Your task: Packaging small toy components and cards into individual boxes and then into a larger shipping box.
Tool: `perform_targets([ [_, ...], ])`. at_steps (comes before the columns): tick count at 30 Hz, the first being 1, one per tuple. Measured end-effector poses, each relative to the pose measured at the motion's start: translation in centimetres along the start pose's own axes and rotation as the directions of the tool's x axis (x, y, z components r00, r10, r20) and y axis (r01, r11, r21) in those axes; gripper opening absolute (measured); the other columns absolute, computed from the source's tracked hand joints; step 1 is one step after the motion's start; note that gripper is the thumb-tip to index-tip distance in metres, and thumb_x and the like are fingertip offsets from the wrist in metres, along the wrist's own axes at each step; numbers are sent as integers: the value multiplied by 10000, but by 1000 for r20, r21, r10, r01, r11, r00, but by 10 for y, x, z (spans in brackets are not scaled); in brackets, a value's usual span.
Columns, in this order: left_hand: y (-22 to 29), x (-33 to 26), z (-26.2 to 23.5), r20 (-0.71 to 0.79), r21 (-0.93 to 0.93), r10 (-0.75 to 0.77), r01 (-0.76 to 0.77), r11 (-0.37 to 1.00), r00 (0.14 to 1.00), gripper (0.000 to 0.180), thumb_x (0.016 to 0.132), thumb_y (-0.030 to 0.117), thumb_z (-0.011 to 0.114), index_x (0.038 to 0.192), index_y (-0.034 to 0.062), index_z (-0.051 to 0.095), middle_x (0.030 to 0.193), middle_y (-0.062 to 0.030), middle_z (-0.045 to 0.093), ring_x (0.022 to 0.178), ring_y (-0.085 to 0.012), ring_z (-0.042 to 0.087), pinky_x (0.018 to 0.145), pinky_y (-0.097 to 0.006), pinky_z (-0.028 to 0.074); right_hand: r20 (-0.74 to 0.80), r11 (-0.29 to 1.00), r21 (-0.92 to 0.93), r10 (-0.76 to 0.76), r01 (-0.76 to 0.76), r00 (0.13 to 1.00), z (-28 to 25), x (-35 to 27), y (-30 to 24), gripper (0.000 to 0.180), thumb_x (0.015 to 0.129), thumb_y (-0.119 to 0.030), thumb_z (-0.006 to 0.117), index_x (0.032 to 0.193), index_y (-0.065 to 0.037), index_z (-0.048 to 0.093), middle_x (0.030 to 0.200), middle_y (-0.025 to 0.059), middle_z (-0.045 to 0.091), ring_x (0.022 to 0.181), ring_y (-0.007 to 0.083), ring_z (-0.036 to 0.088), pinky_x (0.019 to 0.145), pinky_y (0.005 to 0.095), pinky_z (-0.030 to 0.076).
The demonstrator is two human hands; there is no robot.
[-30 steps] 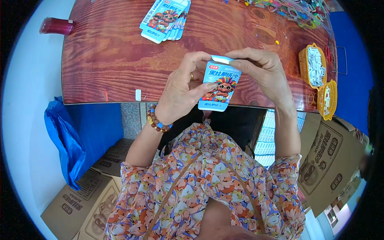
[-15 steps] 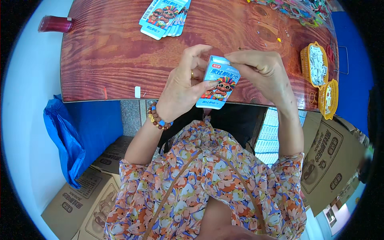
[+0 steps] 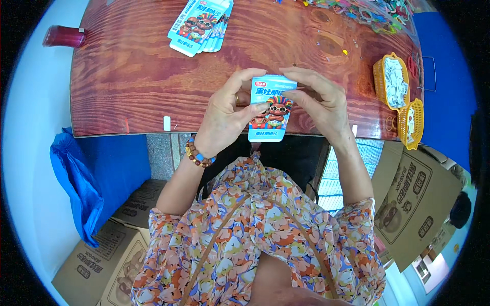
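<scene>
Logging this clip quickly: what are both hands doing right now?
Left hand: closed, holding the blue box, thumb across its front.
Right hand: closed on the same box near its upper right corner, thumb on the front.

Bright, even light is spreading over the table [image 3: 143, 86], with soft shadows. Its left edge is bowing through fisheye distortion, black is swallowing the view's corners, and the printed box [image 3: 275, 116] is showing sharply.
</scene>
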State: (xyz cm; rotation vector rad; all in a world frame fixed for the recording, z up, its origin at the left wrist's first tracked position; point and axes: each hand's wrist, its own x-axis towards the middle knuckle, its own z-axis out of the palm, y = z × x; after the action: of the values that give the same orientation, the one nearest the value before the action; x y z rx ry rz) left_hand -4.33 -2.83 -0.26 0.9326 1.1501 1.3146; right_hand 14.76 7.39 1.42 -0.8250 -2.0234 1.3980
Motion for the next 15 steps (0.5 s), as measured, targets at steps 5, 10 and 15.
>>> perform_targets([
  [5,-5,3,-5,77,176,94,-107,979,993,481,870,-21,674,1321,69,533,1179,-72,616,1018,-117,624,830,-266,553,70,997,34,-77,75,995,-9,4,3,273,855,55,670,1123,6,694,1208,125,657,1082,183,643,894,289,557],
  [10,-4,1,0,27,16,17,-17,1000,999,414,864,-43,672,1255,48,571,1191,-69,621,1044,-123,624,858,-287,554,48,994,99,-43,38,998,-8,6,3,260,846,57,676,1096,-6,709,1194,129,662,1065,189,650,887,298,554],
  [15,-7,1,-5,37,22,-31,30,999,999,398,863,-49,673,1238,37,573,1127,-57,642,1026,-132,637,865,-293,553,83,1000,22,-20,18,996,-10,3,1,213,866,45,662,1072,6,700,1195,119,658,1091,177,633,905,306,539],
])
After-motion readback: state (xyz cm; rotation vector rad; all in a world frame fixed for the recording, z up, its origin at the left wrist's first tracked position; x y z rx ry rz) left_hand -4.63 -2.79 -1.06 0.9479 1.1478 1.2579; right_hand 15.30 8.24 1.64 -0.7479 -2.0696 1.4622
